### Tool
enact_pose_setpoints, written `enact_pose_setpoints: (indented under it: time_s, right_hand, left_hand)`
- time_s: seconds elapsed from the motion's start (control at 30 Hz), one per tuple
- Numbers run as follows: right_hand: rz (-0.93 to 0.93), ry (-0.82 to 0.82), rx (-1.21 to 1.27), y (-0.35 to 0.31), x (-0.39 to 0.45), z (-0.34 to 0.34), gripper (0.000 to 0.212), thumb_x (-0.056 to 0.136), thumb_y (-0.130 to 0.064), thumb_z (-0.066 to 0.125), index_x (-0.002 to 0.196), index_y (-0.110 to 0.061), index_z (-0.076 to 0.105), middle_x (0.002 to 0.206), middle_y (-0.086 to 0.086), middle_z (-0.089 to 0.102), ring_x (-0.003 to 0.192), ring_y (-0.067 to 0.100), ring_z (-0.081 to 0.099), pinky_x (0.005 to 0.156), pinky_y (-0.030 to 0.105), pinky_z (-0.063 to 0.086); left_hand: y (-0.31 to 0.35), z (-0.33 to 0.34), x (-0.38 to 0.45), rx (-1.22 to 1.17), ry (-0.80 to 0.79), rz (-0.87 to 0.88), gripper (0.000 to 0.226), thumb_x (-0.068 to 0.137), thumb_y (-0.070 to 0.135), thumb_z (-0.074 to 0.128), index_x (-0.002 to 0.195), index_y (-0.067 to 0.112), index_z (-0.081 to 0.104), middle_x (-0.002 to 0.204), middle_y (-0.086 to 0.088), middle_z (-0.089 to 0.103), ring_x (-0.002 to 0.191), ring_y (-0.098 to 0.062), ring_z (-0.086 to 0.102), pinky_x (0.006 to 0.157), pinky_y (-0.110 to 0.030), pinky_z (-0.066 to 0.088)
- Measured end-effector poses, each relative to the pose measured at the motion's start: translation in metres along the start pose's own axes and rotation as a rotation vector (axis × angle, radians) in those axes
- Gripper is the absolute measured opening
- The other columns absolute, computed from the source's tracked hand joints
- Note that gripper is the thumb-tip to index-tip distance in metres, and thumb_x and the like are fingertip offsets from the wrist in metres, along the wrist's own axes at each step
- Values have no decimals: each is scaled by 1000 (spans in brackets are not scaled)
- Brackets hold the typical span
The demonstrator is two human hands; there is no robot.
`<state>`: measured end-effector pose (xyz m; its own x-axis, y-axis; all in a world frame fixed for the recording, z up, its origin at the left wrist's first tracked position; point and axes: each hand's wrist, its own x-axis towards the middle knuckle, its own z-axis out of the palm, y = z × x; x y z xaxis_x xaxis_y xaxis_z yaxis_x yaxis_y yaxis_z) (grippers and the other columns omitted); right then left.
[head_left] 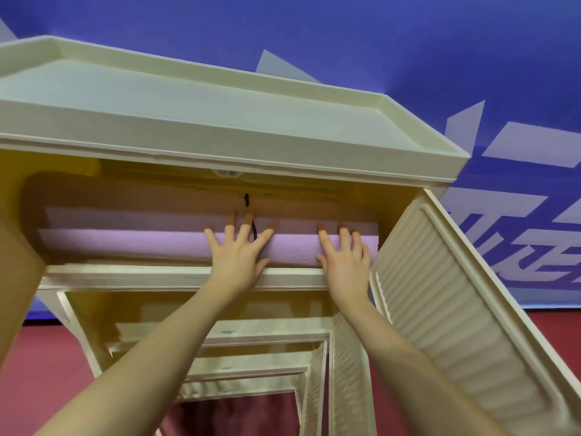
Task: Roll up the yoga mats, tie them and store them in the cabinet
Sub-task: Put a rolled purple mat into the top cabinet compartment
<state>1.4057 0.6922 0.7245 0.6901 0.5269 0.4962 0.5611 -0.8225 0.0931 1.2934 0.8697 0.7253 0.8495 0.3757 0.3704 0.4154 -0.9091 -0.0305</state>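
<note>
Both palms flat, fingers spread: left hand (238,251) and right hand (344,257) pressed on the rolled purple yoga mat (132,245) with its black tie cord (253,229), lying in the cream cabinet (220,127)'s top compartment, louvred door (449,297) ajar alongside.

The cabinet (220,121) is cream all over its outer frame, with a faint fine grain on its top, while the inner walls glow a warm yellow. The open door (456,309) at the right of the frame is the same cream, ribbed with horizontal slats. In the upper compartment lies a rolled yoga mat (141,247), pale lilac with a fine woven-looking texture, crossed near the centre by a thin black tie (254,229). The wall (345,33) behind is deep blue with pale grey angular shapes. The floor (37,372) along the bottom is dark red.
</note>
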Motion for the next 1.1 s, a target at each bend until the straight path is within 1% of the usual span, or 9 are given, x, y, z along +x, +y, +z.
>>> enact_pose_setpoints:
  time_s: [0.13, 0.27, 0.33, 0.5, 0.63, 0.77, 0.87, 0.97, 1.1]
  right_hand:
    - [132, 39, 58, -13, -20, 6, 59, 80, -31, 74, 135, -29, 53, 129, 18, 53, 114, 41, 47, 81, 51, 47]
    - [90, 12, 162, -14, -31, 9, 61, 88, -28, 63, 144, -26, 40, 140, 23, 42, 129, 46, 38, 94, 63, 43]
    - [58, -17, 238, -10, -33, 12, 60, 92, -27, 59, 147, -26, 35, 147, 23, 33, 136, 47, 27, 97, 61, 42]
    - [40, -133, 380, -6, -27, 18, 59, 96, -39, 49, 150, -32, 24, 156, 18, 13, 143, 42, 3, 111, 59, 25]
    - [53, -167, 316, -4, -17, 13, 58, 94, -53, 36, 147, -30, 33, 152, 21, 24, 141, 45, 12, 107, 64, 27]
    - [141, -136, 255, -34, -21, -4, 60, 91, -57, 32, 143, -27, 41, 147, 20, 37, 135, 48, 30, 101, 71, 23]
    - [25, -133, 275, -72, -16, -17, 60, 93, -57, 26, 147, -32, 30, 153, 15, 30, 141, 44, 20, 105, 71, 12]
    - [-16, -282, 255, -104, 1, -29, 55, 97, -57, 20, 149, -37, 23, 156, 8, 22, 144, 38, 7, 108, 69, -2]
    - [4, -317, 197, -114, 2, -31, 51, 98, -56, 25, 146, -37, 26, 154, 5, 24, 144, 38, 7, 106, 70, -2]
  left_hand:
    - [-11, 11, -16, -31, 104, 45, 72, 78, 51, 67, 142, 36, 37, 136, -21, 46, 123, -47, 41, 94, -74, 26]
    - [-21, 7, -27, -133, 53, -213, 69, 81, 63, 44, 143, 31, 38, 141, -27, 35, 132, -51, 26, 96, -77, 15]
    - [-42, 7, -27, -117, 5, -295, 72, 84, 68, 35, 145, 30, 34, 144, -24, 31, 137, -50, 17, 100, -76, 7]
    - [-55, 7, -25, -93, -2, -269, 75, 79, 75, 28, 139, 32, 43, 135, -21, 43, 129, -49, 27, 99, -78, 12]
    - [-47, 7, -19, -115, 4, -287, 75, 79, 75, 28, 142, 36, 40, 147, -20, 35, 137, -47, 17, 99, -77, 8]
    - [-48, 11, -34, -138, 13, -275, 71, 81, 71, 32, 141, 33, 42, 142, -20, 38, 135, -47, 21, 97, -77, 14]
    - [-59, 10, -55, -146, 52, -217, 70, 83, 65, 38, 145, 32, 35, 145, -17, 36, 135, -42, 23, 97, -69, 22]
    - [-84, -2, -54, -116, 67, -135, 69, 85, 62, 33, 141, 24, 43, 141, -17, 44, 128, -38, 31, 94, -62, 30]
    - [-125, -14, -49, -94, 13, -256, 69, 84, 64, 32, 141, 27, 44, 141, -20, 39, 132, -49, 27, 100, -72, 17]
